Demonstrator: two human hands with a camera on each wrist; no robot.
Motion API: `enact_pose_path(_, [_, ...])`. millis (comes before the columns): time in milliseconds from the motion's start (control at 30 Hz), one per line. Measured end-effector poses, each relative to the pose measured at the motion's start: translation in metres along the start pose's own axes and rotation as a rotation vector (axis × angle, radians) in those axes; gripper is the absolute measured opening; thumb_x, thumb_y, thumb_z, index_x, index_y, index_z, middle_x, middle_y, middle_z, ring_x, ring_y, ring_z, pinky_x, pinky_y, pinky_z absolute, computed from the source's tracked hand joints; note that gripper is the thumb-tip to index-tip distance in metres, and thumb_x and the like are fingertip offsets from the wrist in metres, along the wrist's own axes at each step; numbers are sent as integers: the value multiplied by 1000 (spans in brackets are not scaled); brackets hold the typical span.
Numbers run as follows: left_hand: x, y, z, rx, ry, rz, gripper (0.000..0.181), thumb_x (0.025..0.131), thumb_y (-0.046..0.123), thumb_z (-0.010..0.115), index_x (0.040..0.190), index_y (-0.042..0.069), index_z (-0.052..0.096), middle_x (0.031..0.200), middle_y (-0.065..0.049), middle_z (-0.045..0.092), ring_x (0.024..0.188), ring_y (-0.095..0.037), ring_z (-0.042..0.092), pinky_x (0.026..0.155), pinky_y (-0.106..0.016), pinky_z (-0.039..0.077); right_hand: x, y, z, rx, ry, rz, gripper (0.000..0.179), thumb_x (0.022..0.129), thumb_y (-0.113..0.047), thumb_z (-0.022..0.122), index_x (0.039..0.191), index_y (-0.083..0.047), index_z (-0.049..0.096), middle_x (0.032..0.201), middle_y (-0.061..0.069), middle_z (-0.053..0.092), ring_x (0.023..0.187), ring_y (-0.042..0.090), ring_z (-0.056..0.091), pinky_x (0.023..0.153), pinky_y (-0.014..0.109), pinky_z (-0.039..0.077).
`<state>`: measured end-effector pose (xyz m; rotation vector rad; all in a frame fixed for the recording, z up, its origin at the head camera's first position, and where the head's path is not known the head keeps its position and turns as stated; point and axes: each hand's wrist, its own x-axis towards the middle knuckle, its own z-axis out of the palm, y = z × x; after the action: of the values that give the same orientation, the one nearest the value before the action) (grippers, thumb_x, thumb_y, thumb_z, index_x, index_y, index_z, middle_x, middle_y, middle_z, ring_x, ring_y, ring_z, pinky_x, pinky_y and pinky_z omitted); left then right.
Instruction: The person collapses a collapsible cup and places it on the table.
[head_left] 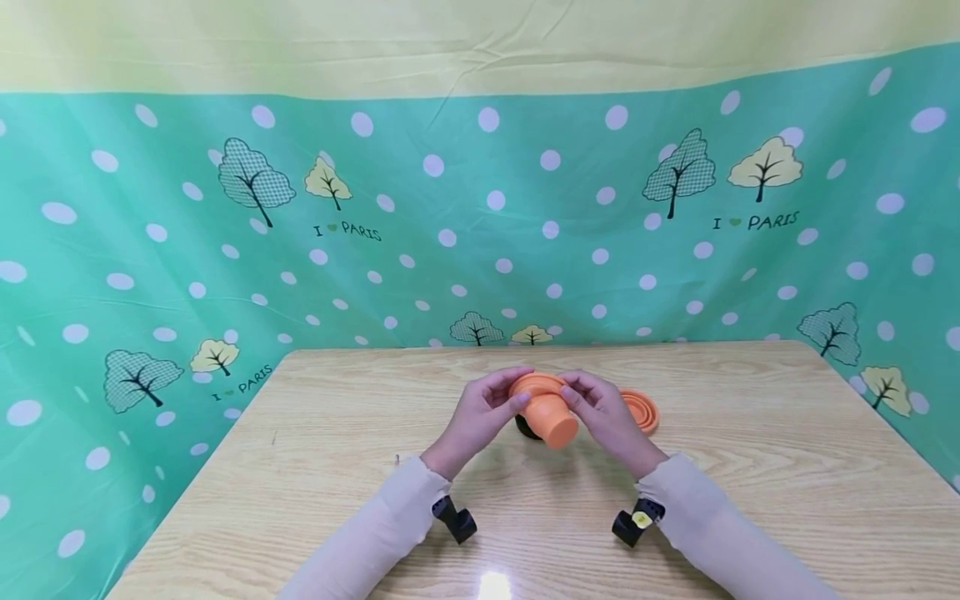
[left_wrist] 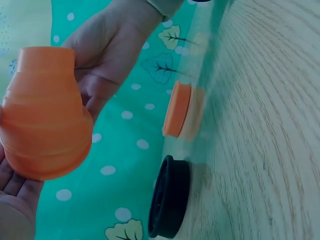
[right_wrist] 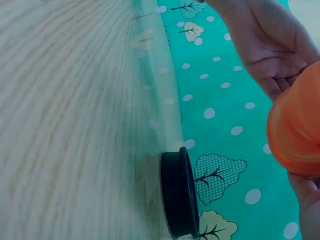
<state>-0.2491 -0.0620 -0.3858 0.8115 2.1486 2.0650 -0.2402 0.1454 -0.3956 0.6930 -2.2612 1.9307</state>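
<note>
An orange collapsible cup (head_left: 547, 417), extended in stepped rings, is held between both hands above the table. It is tilted, with its narrow smooth end toward me and the wide end away. My left hand (head_left: 480, 410) grips the wide part from the left, thumb on the near side and fingers behind. From the right, my right hand (head_left: 602, 408) holds the same wide part, thumb in front. Below and behind the cup lies a black round ring-like piece (left_wrist: 171, 197), mostly hidden in the head view. Both palms show beside the orange cup (right_wrist: 300, 122) in the wrist views.
A flat orange ringed disc (head_left: 642, 411) lies on the wooden table (head_left: 360, 517), just right of my right hand and partly covered by it. A green dotted cloth (head_left: 495, 242) hangs behind the table's far edge.
</note>
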Motion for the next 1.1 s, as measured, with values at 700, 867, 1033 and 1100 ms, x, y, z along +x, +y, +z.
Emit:
enact_pose_path(700, [-1,-6,-1,251,-6,69,35,88,18,67,120,5,65,113,-8,68,99,-15,63,82,-30,53,0,1,2,-51,-60,19,27,94,-19,59,114,-1,62,107,14,64,90,11,62,78,26,53])
enact_pose_path(867, [-4,-6,3,345,-27,55,38,86,23,69,121,8,65,114,-3,68,101,-12,62,82,-33,53,2,5,3,-103,-154,17,27,93,-19,61,114,-2,64,110,13,66,93,9,63,80,24,52])
enact_pose_path(1033, [-3,-4,2,302,3,28,39,87,23,68,122,7,64,118,-8,65,108,-19,61,89,-37,51,2,5,3,-118,-180,29,27,93,-18,60,113,0,64,108,13,66,90,8,62,78,23,52])
enact_pose_path(1100, [-2,-4,0,278,19,29,38,88,21,67,123,7,63,121,-9,64,111,-21,60,92,-36,49,2,5,2,-107,-170,26,26,93,-16,60,112,1,63,106,14,66,89,9,61,78,23,51])
